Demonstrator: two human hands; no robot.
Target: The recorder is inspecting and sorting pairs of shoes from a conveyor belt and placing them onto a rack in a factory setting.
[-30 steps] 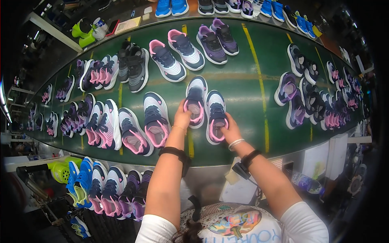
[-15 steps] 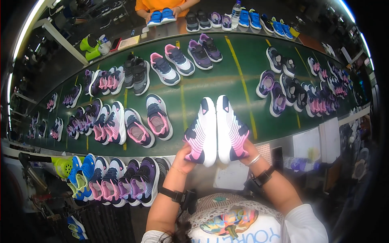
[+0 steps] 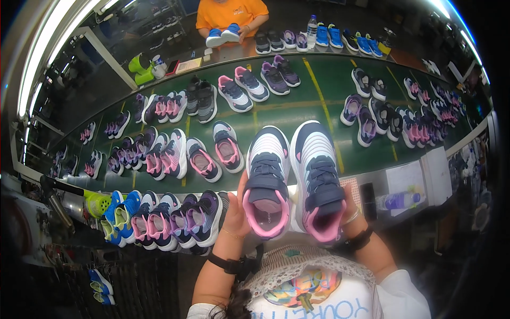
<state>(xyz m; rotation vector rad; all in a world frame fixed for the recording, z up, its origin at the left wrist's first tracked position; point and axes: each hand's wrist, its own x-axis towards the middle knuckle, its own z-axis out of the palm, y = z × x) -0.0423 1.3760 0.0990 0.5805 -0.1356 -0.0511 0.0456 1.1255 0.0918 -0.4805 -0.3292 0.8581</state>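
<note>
A pair of navy and white sneakers with pink linings is held up in front of me, soles down and openings toward me. My left hand (image 3: 235,215) grips the left sneaker (image 3: 267,175) along its outer side near the heel. Around the outer heel side of the right sneaker (image 3: 319,175) my right hand (image 3: 350,210) is closed. The two sneakers stand side by side, almost touching, each with a dark strap over the instep. Their bodies hide most of my fingers.
A green belt (image 3: 297,109) with yellow lines crosses ahead, carrying many pairs of sneakers. More sneakers (image 3: 175,220) line a rack at my left. Beyond the belt, a person in orange (image 3: 232,13) holds blue shoes (image 3: 223,35). A bottle (image 3: 398,201) lies at my right.
Both sneakers have turned in my hands, from outer sides and soles showing to their tops and openings facing me. My view has shifted slightly; the person opposite has tilted the blue shoes.
</note>
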